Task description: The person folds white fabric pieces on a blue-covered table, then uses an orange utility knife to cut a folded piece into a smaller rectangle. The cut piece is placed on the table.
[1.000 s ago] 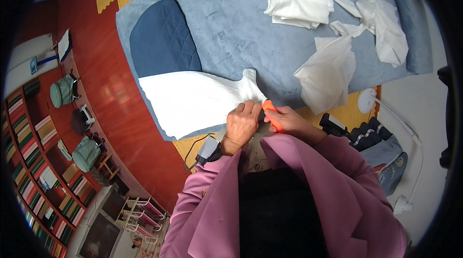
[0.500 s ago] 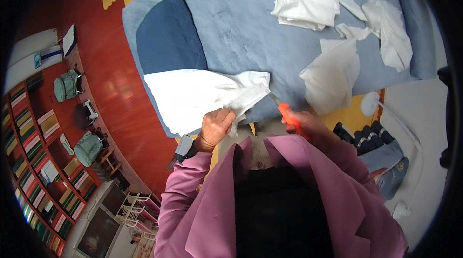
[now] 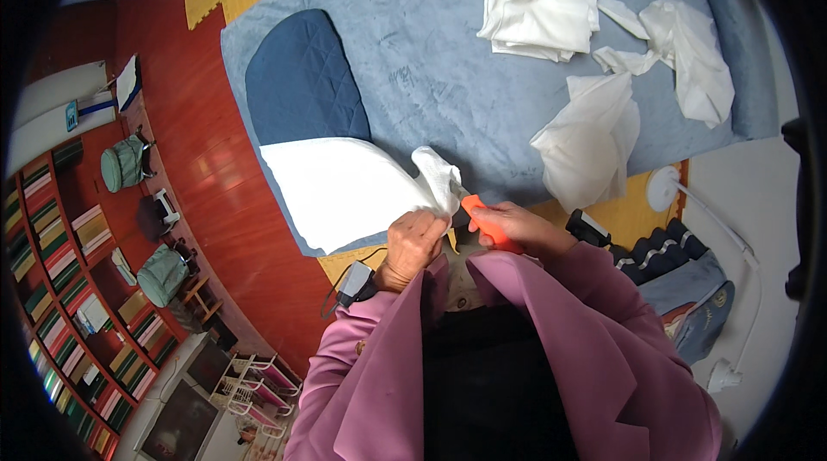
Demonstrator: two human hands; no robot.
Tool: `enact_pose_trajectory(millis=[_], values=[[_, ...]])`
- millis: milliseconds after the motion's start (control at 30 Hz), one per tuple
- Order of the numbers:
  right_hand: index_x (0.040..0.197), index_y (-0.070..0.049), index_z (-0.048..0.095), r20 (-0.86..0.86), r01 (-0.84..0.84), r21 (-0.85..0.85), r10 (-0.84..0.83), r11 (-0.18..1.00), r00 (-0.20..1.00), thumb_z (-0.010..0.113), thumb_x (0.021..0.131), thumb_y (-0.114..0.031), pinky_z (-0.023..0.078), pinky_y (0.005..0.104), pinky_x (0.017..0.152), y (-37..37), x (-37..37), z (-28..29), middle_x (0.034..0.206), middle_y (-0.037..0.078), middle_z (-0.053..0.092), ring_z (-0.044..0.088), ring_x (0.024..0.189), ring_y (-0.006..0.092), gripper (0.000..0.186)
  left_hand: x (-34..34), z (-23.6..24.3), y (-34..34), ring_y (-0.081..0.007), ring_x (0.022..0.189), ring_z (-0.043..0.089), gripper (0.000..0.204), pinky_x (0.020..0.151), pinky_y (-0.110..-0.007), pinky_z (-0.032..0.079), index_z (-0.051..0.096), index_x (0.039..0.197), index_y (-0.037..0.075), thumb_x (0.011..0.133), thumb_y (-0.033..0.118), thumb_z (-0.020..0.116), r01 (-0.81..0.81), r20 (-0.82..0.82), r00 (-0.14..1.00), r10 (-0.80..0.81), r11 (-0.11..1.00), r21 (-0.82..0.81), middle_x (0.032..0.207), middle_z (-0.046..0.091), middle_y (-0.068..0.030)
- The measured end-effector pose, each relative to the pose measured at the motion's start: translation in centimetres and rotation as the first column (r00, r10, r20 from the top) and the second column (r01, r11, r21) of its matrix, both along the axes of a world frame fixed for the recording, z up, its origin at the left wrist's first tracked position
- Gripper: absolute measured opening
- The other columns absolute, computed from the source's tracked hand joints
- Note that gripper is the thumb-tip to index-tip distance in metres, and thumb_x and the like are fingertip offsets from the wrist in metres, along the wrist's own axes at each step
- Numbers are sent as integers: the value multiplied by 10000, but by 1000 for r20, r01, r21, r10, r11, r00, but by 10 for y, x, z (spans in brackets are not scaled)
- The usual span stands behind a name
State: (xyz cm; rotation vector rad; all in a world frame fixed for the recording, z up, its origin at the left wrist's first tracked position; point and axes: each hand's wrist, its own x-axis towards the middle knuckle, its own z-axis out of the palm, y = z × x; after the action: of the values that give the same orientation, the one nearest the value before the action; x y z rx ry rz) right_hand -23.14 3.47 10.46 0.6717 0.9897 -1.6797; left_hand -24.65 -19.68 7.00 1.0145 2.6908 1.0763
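A white cloth lies partly over a dark blue quilted pad with a rounded end. My left hand is closed on the cloth's near right edge, where the fabric bunches up and folds. My right hand grips the orange handle of a tool with a thin metal blade; its exact kind is not clear. The blade's end meets the bunched cloth just right of my left fingers, and the fabric partly hides it. A grey device is strapped to my left wrist.
Pad and cloth rest on a blue plush-covered bed. A stack of folded white cloth lies farther back, with a crumpled white piece and white scraps to the right. A white lamp stands beyond the bed's near right edge.
My left hand has shifted right along the cloth edge, and the cloth there has bunched and lifted. The orange-handled tool has moved left, closer to my left hand.
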Motion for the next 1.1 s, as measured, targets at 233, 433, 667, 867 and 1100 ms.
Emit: enact_pose_trajectory(millis=[233,433,667,867,1100], values=[[1003,-31,591,94,-70,100,60,993,994,562,946,-469,423,239,589,28,8,11,805,20,579,530,669,79,442,-7,4,-12,-309,633,571,278,571,-405,461,642,882,60,626,-44,670,-189,22,982,190,981,-33,714,553,-95],[1022,-39,578,-23,-133,88,135,987,991,555,940,-497,418,245,565,6,10,5,788,23,574,523,643,78,465,0,2,4,-271,635,581,267,575,-386,465,658,909,56,650,-12,662,-72,-4,997,72,997,-19,704,536,-79],[986,-38,528,62,165,95,-172,982,983,523,1003,-396,414,273,482,5,-10,-24,707,30,515,487,526,107,358,14,-2,1,-262,625,587,237,569,-372,479,668,916,64,692,-12,650,-49,29,998,49,999,-14,708,546,-83],[962,-35,530,23,193,102,-197,976,980,540,986,-368,446,305,482,4,-12,-36,697,30,530,515,516,131,334,5,-7,10,-293,1022,537,417,830,-414,417,608,1027,62,654,159,768,-175,25,975,219,836,-521,1060,569,-105],[959,-28,532,-49,178,152,-172,972,984,535,987,-369,447,307,482,11,-25,-37,704,36,539,522,517,135,342,-16,-42,81,-269,1026,544,451,832,-393,388,533,984,63,695,314,770,-218,73,958,277,870,-443,1080,581,-119]])
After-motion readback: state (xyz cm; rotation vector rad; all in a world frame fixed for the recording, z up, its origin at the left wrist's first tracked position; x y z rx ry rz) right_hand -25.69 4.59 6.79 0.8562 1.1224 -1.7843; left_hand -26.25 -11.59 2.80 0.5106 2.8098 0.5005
